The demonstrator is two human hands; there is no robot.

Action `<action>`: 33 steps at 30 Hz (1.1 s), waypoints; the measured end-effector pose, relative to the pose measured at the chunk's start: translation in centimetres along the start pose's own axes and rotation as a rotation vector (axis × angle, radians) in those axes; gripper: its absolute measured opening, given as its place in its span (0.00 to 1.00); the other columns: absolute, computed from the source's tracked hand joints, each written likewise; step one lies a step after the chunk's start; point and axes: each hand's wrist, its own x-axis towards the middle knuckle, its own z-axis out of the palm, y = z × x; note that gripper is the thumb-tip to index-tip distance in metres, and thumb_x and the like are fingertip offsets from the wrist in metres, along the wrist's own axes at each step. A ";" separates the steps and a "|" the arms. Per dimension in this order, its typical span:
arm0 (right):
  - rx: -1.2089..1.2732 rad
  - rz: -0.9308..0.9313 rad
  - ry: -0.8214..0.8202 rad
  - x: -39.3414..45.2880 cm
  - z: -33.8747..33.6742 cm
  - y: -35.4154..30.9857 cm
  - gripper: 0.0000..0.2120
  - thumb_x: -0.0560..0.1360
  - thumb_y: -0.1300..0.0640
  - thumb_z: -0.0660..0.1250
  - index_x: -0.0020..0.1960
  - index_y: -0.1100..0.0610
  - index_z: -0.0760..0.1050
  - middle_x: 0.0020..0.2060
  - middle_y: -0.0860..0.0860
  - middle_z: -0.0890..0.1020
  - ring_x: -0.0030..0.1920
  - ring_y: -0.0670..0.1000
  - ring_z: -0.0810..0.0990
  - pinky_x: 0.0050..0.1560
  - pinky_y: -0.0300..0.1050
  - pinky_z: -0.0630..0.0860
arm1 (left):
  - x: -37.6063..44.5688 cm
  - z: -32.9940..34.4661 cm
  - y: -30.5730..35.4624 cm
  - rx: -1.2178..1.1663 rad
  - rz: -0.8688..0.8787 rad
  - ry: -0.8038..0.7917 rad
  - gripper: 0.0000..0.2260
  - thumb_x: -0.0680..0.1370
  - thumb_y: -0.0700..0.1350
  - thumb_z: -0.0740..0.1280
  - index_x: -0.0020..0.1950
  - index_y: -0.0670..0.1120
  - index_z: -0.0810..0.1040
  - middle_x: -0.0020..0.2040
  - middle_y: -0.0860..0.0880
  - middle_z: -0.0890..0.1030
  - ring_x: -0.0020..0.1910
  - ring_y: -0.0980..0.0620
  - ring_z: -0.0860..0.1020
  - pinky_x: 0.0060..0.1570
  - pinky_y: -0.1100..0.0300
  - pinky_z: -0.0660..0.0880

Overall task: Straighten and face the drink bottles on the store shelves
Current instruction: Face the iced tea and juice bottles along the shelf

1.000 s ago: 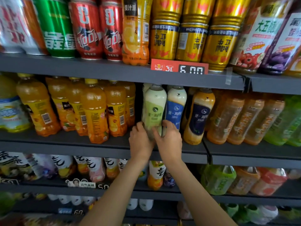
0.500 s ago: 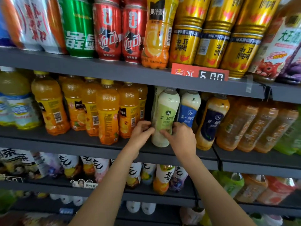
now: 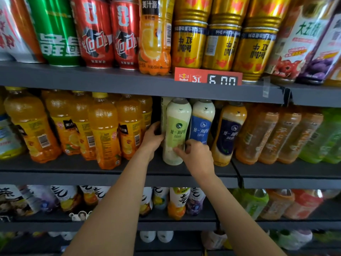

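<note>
A pale green-labelled milk tea bottle stands upright on the middle shelf, label facing me. My left hand grips its left side, fingers curled behind it. From the right, my right hand pinches its lower part with thumb and fingers. A blue-labelled bottle stands right beside it, partly behind my right hand. A dark-blue-labelled amber bottle leans to the right of that.
Orange juice bottles crowd the shelf to the left, brown tea bottles and green ones to the right. Cans and gold Red Bull cans fill the shelf above, with a red price tag. Lower shelves hold more bottles.
The view has shifted closer and left. My left hand slid up the bottle's left side and round behind it. My right hand stayed low on the bottle's right side.
</note>
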 end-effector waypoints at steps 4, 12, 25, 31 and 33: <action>0.006 -0.010 0.036 -0.1 0.4 0.3 0.14 0.75 0.45 0.67 0.43 0.56 0.71 0.33 0.50 0.73 0.40 0.52 0.76 0.38 0.45 0.72 | 0.1 0.5 0.1 0.013 0.035 0.058 0.21 0.78 0.39 0.64 0.71 0.46 0.67 0.68 0.46 0.72 0.67 0.48 0.70 0.56 0.60 0.68; 0.074 0.015 0.082 -0.4 1.4 0.0 0.14 0.76 0.47 0.66 0.48 0.58 0.76 0.39 0.55 0.82 0.44 0.55 0.80 0.48 0.52 0.76 | -0.3 0.3 0.5 0.149 0.058 -0.011 0.20 0.81 0.41 0.59 0.74 0.48 0.63 0.71 0.46 0.69 0.69 0.48 0.66 0.57 0.61 0.64; 0.202 0.036 0.199 -2.0 -0.9 1.0 0.13 0.76 0.50 0.67 0.53 0.58 0.80 0.45 0.54 0.84 0.47 0.56 0.82 0.47 0.49 0.77 | -6.6 1.8 -1.6 0.099 0.146 0.074 0.23 0.77 0.38 0.64 0.72 0.44 0.65 0.66 0.47 0.74 0.65 0.50 0.72 0.63 0.60 0.68; 0.142 0.166 0.132 -1.7 -2.3 3.3 0.23 0.73 0.46 0.70 0.60 0.60 0.71 0.49 0.57 0.82 0.52 0.58 0.80 0.47 0.51 0.76 | -6.8 2.8 -1.7 0.404 0.209 0.186 0.26 0.73 0.40 0.72 0.68 0.42 0.66 0.63 0.43 0.74 0.62 0.44 0.74 0.61 0.53 0.70; 0.123 0.180 0.053 -1.4 -1.7 3.1 0.23 0.72 0.46 0.70 0.59 0.61 0.71 0.53 0.58 0.80 0.54 0.60 0.78 0.46 0.50 0.73 | -6.8 3.0 -1.7 0.472 0.210 0.212 0.26 0.73 0.42 0.72 0.68 0.41 0.66 0.64 0.43 0.74 0.63 0.43 0.73 0.61 0.49 0.70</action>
